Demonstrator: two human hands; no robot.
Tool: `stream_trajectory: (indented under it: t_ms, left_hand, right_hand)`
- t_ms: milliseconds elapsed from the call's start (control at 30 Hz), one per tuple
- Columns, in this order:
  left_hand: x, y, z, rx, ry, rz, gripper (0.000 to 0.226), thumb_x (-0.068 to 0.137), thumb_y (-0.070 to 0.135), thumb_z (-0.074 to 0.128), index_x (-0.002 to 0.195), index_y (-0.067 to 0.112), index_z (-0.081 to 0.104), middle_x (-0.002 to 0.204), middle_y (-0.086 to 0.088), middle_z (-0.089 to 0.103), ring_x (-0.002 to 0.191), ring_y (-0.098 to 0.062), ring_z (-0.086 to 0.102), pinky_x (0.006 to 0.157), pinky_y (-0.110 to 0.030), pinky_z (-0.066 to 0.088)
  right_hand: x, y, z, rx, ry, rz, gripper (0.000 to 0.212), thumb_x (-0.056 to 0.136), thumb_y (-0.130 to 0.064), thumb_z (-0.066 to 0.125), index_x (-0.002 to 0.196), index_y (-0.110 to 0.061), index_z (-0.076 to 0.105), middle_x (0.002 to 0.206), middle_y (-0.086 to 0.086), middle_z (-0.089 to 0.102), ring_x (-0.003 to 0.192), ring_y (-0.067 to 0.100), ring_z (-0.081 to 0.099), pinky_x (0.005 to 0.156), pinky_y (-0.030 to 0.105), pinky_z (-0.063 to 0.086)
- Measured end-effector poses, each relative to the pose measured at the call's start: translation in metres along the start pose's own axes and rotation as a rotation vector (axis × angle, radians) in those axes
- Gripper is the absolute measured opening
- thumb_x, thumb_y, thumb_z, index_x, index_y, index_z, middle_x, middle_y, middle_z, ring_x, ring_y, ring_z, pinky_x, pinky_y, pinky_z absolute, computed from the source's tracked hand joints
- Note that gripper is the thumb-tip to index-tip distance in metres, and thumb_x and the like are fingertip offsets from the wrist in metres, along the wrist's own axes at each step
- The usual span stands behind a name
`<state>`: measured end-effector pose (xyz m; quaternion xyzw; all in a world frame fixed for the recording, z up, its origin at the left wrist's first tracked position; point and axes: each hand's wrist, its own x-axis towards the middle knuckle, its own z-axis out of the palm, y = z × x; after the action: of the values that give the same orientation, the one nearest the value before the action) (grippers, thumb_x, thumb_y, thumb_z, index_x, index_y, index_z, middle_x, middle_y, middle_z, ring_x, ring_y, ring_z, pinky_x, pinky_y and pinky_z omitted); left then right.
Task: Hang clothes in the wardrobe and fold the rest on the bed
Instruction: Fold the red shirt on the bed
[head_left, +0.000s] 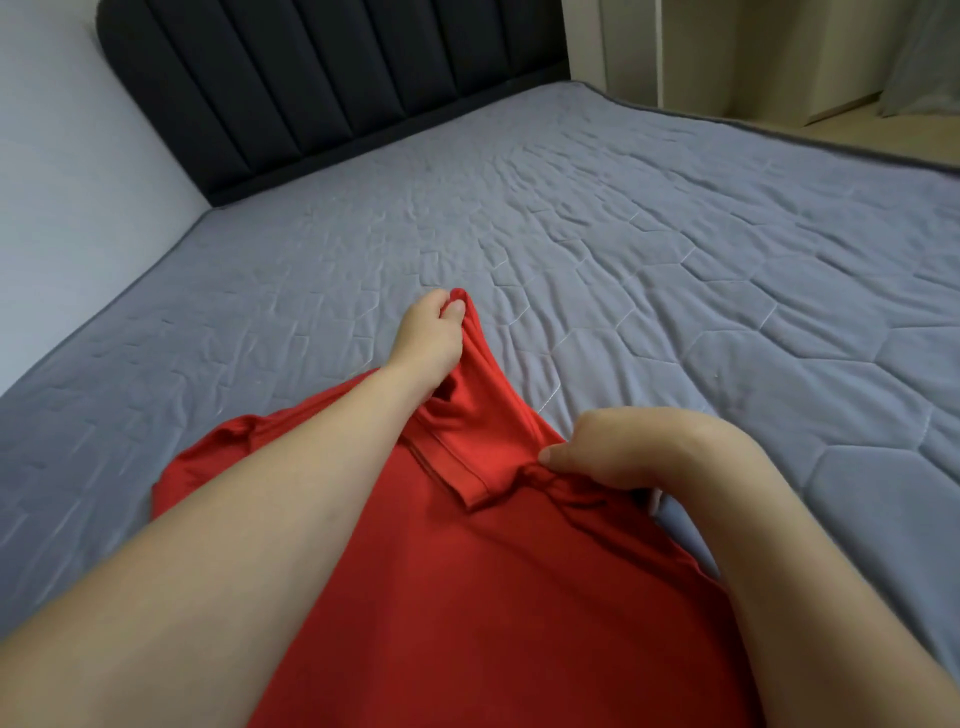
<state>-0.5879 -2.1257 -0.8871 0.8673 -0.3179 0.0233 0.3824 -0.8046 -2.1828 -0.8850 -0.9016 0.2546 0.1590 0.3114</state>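
Note:
A red collared shirt (457, 571) lies on the near part of the bed (623, 260), reaching down to the bottom of the view. My left hand (426, 338) pinches a raised tip of the red cloth near the collar and lifts it off the mattress. My right hand (613, 452) grips bunched red cloth at the shirt's right shoulder, fingers curled round it. The collar's edge lies between the two hands. My forearms cover much of the shirt's left and right sides.
The bed has a grey quilted cover and a dark padded headboard (332, 88) at the far end. A white wall (67, 182) runs along its left side. Beyond the far right edge are a wooden floor and pale wardrobe panels (727, 47).

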Motion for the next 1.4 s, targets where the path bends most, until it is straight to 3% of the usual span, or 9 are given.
stream_trajectory:
  t_ms: [200, 367, 467, 533, 867, 967, 1067, 1200, 1400]
  left_hand:
    - [-0.023, -0.017, 0.002, 0.684, 0.012, 0.128, 0.031, 0.102, 0.037, 0.035, 0.111, 0.011, 0.048, 0.109, -0.020, 0.064, 0.103, -0.040, 0.058, 0.077, -0.043, 0.041]
    - [-0.062, -0.003, 0.001, 0.712, 0.075, 0.316, 0.045, 0.096, 0.037, 0.041, 0.134, 0.014, 0.046, 0.139, -0.012, 0.047, 0.128, -0.033, 0.042, 0.107, -0.047, 0.028]
    - [-0.096, -0.025, -0.011, 0.714, -0.149, 0.215, 0.059, 0.098, 0.049, 0.030, 0.150, 0.021, 0.027, 0.159, -0.005, 0.019, 0.146, -0.024, 0.014, 0.118, -0.046, 0.003]
    - [-0.111, -0.041, -0.011, 0.667, -0.294, 0.079, 0.062, 0.098, 0.054, 0.023, 0.153, 0.026, 0.014, 0.162, 0.000, 0.006, 0.149, -0.019, 0.000, 0.119, -0.045, -0.003]
    - [-0.125, -0.045, 0.008, 0.833, -0.129, 0.111, 0.061, 0.099, 0.048, 0.023, 0.154, 0.021, 0.016, 0.161, -0.003, 0.013, 0.149, -0.024, 0.005, 0.119, -0.047, -0.004]
    - [-0.150, -0.038, 0.002, 0.814, -0.133, 0.046, 0.060, 0.101, 0.046, 0.018, 0.154, 0.019, 0.008, 0.163, -0.002, 0.003, 0.149, -0.023, -0.004, 0.118, -0.046, -0.010]
    - [-0.190, -0.033, -0.015, 0.700, -0.257, -0.038, 0.062, 0.101, 0.047, 0.016, 0.154, 0.020, 0.001, 0.163, 0.000, -0.005, 0.148, -0.020, -0.010, 0.118, -0.046, -0.010]
    - [-0.257, -0.032, -0.049, 0.650, -0.354, -0.042, 0.063, 0.099, 0.050, 0.015, 0.154, 0.022, 0.000, 0.163, 0.002, -0.006, 0.148, -0.018, -0.012, 0.117, -0.046, -0.011]
    - [-0.336, -0.023, -0.102, 0.605, -0.574, -0.075, 0.070, 0.095, 0.062, 0.012, 0.152, 0.030, -0.012, 0.159, 0.008, -0.021, 0.144, -0.016, -0.027, 0.110, -0.060, -0.019]
  right_hand:
    - [-0.005, -0.003, -0.001, -0.070, 0.145, 0.024, 0.038, 0.100, -0.045, 0.034, 0.097, -0.016, 0.059, 0.123, 0.009, 0.059, 0.104, 0.029, 0.057, 0.071, 0.028, 0.033]
    - [0.006, -0.009, 0.005, -0.029, 0.478, 0.017, 0.046, 0.098, -0.046, 0.028, 0.121, -0.016, 0.054, 0.131, 0.013, 0.052, 0.119, 0.034, 0.048, 0.091, 0.043, 0.038]
    - [0.019, -0.008, 0.024, -0.086, 0.495, 0.023, 0.062, 0.092, -0.062, 0.029, 0.136, -0.019, 0.041, 0.137, 0.014, 0.040, 0.127, 0.035, 0.037, 0.101, 0.046, 0.030]
    - [0.027, -0.006, 0.041, -0.218, 0.515, 0.010, 0.062, 0.092, -0.062, 0.030, 0.139, -0.021, 0.037, 0.135, 0.012, 0.037, 0.125, 0.033, 0.034, 0.101, 0.044, 0.026]
    - [0.047, -0.006, 0.078, -0.365, 0.897, -0.035, 0.043, 0.085, -0.041, 0.053, 0.112, -0.009, 0.060, 0.096, 0.017, 0.055, 0.087, 0.035, 0.051, 0.078, 0.044, 0.038]
    - [0.037, -0.013, 0.075, -0.376, 0.885, -0.050, 0.041, 0.088, -0.039, 0.052, 0.113, -0.008, 0.060, 0.097, 0.016, 0.056, 0.086, 0.034, 0.052, 0.077, 0.043, 0.038]
    - [0.016, -0.018, 0.075, -0.414, 0.783, -0.098, 0.049, 0.096, -0.039, 0.042, 0.133, -0.008, 0.048, 0.117, 0.017, 0.053, 0.104, 0.034, 0.051, 0.089, 0.046, 0.036]
    - [-0.031, -0.023, 0.094, -0.477, 0.606, -0.199, 0.058, 0.100, -0.036, 0.032, 0.151, -0.012, 0.019, 0.156, 0.015, 0.021, 0.141, 0.032, 0.024, 0.111, 0.049, 0.015]
    - [-0.115, -0.018, 0.128, -0.636, 0.278, -0.195, 0.066, 0.098, -0.048, 0.016, 0.153, -0.014, 0.002, 0.161, 0.005, -0.001, 0.148, 0.022, -0.002, 0.118, 0.045, -0.001]
